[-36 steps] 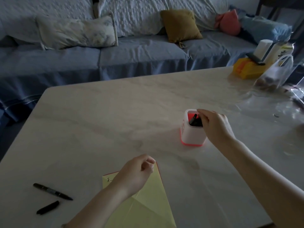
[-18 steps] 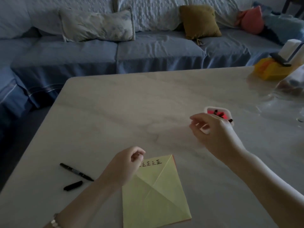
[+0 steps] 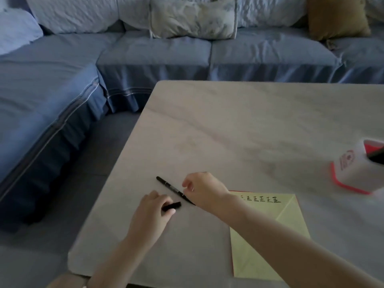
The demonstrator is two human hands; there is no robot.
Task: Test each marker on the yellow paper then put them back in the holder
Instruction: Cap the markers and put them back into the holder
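A black marker (image 3: 169, 186) lies uncapped on the marble table (image 3: 239, 129), and its near end is hidden under my right hand (image 3: 204, 190). That hand's fingers curl just over the marker; a grip is not visible. My left hand (image 3: 150, 213) holds the black cap (image 3: 173, 205) between fingers and thumb, just left of the marker. The yellow paper (image 3: 270, 235) lies to the right and carries a row of black marks along its top edge. At the right frame edge stands the white holder (image 3: 349, 169) with a red base and dark markers inside.
A blue covered sofa (image 3: 145, 55) wraps around the table's far and left sides, with a pale cushion (image 3: 193, 19) and a mustard cushion (image 3: 336, 17) on it. The table's left edge runs close to my left hand.
My right hand left the holder and crossed left to the loose marker. My left hand moved off the paper to the cap and took hold of it. The view swung left.
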